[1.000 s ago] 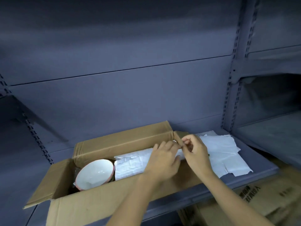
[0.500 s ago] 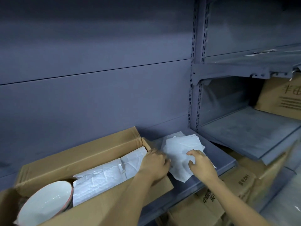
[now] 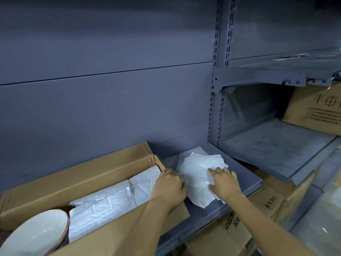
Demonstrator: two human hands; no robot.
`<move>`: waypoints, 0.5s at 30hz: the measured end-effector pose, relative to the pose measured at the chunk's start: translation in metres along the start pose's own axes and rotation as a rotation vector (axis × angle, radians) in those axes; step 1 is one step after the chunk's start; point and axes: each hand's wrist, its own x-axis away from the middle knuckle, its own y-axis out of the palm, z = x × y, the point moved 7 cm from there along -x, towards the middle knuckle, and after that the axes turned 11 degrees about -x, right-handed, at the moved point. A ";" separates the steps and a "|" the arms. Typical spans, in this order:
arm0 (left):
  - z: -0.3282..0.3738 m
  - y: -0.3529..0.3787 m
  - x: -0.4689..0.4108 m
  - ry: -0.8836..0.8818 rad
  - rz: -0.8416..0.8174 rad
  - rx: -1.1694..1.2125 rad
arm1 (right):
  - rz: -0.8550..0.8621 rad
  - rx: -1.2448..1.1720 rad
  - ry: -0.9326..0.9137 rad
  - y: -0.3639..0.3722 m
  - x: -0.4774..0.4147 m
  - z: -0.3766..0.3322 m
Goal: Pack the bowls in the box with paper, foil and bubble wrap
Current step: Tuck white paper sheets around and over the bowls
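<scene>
An open cardboard box (image 3: 77,174) sits on the grey shelf at lower left. Inside it a white bowl (image 3: 35,235) with a reddish rim stands on edge at the left end, beside a long bundle wrapped in white paper (image 3: 110,198). To the right of the box a pile of white paper sheets (image 3: 197,169) lies on the shelf over bubble wrap (image 3: 171,159). My left hand (image 3: 169,187) is at the box's right end, fingers curled at the edge of the paper pile. My right hand (image 3: 224,183) lies flat on the paper sheets.
The grey shelf (image 3: 245,176) ends just right of the paper. A lower tilted shelf (image 3: 276,150) stands to the right, with a printed cardboard box (image 3: 315,109) on it. More cardboard boxes (image 3: 234,230) sit below the shelf.
Both hands left the box's right end flap and went to the paper pile on the shelf. The view swung right, so the box now sits at lower left.
</scene>
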 end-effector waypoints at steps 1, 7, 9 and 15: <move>0.000 0.000 0.000 0.006 0.007 -0.003 | 0.006 0.021 -0.009 -0.001 -0.001 -0.001; 0.003 -0.002 0.002 0.037 0.032 0.025 | 0.073 -0.108 -0.004 -0.003 -0.002 -0.002; 0.003 -0.002 0.002 0.034 0.028 0.026 | 0.176 -0.263 0.005 -0.012 -0.001 0.000; 0.000 0.002 0.001 -0.007 0.008 0.038 | 0.497 -0.630 -0.005 -0.059 0.004 -0.006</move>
